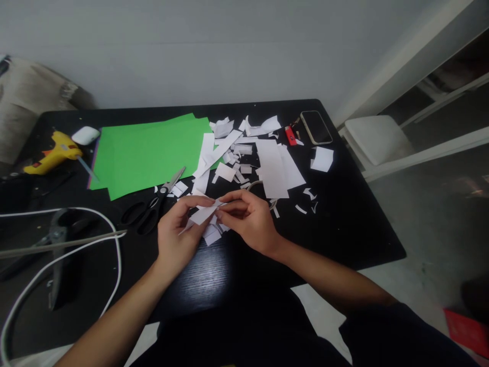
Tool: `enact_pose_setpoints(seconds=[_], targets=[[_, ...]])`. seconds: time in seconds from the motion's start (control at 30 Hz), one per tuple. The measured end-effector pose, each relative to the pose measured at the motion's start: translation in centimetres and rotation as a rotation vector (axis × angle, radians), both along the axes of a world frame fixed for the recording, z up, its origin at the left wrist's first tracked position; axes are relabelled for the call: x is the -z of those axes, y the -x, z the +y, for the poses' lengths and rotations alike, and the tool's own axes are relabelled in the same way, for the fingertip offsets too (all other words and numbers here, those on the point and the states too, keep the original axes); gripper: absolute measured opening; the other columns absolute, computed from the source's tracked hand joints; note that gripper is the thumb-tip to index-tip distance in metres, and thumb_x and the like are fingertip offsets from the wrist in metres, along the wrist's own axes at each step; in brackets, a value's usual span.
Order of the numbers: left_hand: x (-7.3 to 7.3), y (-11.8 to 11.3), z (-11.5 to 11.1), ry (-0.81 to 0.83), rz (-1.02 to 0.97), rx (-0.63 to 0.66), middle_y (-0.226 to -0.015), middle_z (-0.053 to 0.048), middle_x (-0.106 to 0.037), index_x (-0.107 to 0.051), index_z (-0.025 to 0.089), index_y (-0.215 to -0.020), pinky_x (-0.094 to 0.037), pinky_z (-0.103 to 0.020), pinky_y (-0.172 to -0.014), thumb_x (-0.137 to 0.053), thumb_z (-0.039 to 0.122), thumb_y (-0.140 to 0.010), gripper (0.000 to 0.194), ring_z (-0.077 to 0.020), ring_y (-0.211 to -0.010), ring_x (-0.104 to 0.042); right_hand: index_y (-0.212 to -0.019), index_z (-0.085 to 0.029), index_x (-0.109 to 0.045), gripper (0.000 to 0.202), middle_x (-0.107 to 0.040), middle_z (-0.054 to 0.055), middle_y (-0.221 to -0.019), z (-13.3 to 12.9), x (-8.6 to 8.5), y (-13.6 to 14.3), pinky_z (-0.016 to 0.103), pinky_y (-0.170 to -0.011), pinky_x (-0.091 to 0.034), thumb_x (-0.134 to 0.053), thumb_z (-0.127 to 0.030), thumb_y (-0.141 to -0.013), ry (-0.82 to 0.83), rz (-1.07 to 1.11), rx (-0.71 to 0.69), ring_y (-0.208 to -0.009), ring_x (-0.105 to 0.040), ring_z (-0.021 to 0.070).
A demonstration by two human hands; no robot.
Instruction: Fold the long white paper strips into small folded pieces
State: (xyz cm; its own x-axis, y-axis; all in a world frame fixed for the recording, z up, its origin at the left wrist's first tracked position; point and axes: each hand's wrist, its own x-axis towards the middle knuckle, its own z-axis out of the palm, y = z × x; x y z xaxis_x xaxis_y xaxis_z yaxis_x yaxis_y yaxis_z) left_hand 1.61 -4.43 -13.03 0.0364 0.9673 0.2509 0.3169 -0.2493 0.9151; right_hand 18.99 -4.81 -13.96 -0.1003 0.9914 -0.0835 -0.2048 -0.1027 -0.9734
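Observation:
Near the front middle of the black table, my left hand point(179, 232) grips a small white paper piece point(203, 214) between thumb and fingers. My right hand point(250, 219) pinches the same piece at its right end, the fingertips of both hands close together. More white paper cuttings point(212, 234) lie just below the hands. Black-handled scissors point(155, 206) rest to the left of my left hand, blades towards the back. Beyond the hands are white strips point(221, 153) and many small scraps. A ring-shaped object partly shows behind my right hand.
Green sheets point(153, 153) lie at the back left, beside a yellow glue gun point(57, 153) and a white case point(85, 135). Pliers point(57, 244) and a white cable point(118, 255) are at the left. A red lighter point(290, 135) and a phone point(316, 127) lie at the back right.

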Motion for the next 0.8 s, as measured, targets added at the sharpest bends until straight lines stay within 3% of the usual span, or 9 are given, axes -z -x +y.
enact_pose_setpoints(seconds=[0.4, 0.67, 0.8], targets=[[0.59, 0.19, 0.41, -0.078, 0.049, 0.010, -0.106, -0.004, -0.075, -0.072, 0.022, -0.100, -0.056, -0.036, -0.092, -0.074, 0.022, -0.089, 0.011, -0.0206, -0.101, -0.070, -0.095, -0.019, -0.076, 0.031, -0.080, 0.003, -0.085, 0.53, -0.56, 0.00, 0.036, -0.082, -0.067, -0.091, -0.037, -0.074, 0.057, 0.017, -0.005, -0.080, -0.079, 0.0199], [0.32, 0.14, 0.39, -0.118, 0.064, -0.016, -0.098, -0.002, -0.074, -0.073, 0.022, -0.098, -0.055, -0.032, -0.085, -0.074, 0.017, -0.088, 0.012, -0.0172, -0.091, -0.069, -0.091, -0.020, -0.078, 0.031, -0.080, 0.004, -0.088, 0.84, -0.44, 0.03, 0.037, -0.082, -0.068, -0.092, -0.038, -0.071, 0.109, 0.107, -0.047, -0.081, -0.078, 0.0191], [0.35, 0.12, 0.39, -0.116, 0.044, -0.022, -0.098, -0.002, -0.074, -0.073, 0.023, -0.097, -0.054, -0.032, -0.087, -0.075, 0.016, -0.087, 0.012, -0.0175, -0.094, -0.069, -0.087, -0.020, -0.079, 0.025, -0.079, 0.003, -0.084, 0.71, -0.42, 0.05, 0.035, -0.080, -0.067, -0.091, -0.037, -0.073, 0.063, 0.043, -0.035, -0.078, -0.077, 0.0182]])
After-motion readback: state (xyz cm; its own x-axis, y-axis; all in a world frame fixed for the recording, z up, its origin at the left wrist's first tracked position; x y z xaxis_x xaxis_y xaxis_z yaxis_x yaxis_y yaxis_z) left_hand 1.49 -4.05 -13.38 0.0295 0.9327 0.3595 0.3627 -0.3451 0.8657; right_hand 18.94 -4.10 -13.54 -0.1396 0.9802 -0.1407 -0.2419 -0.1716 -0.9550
